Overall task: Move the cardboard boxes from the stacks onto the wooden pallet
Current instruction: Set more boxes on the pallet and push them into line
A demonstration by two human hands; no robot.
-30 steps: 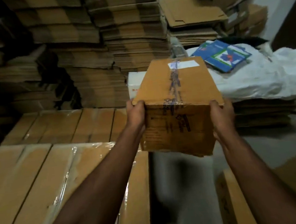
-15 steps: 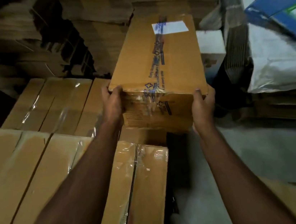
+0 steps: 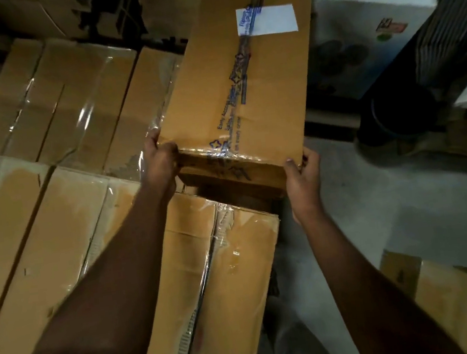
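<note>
Lowered box (image 3: 241, 86) now beside taped boxes (image 3: 73, 97).

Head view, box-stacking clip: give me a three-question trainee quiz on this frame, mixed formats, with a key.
1. True or false: only the right hand grips the carried box; the left hand hangs free.
2. Multiple choice: the white label on the carried box sits at
A. the end near the hands
B. the far end
C. the side face
3. Fill in: the tape-sealed boxes already laid in rows lie to the person's ____ of the carried box.

Key: 1 false, both hands grip its near corners; 2 B; 3 left.
</note>
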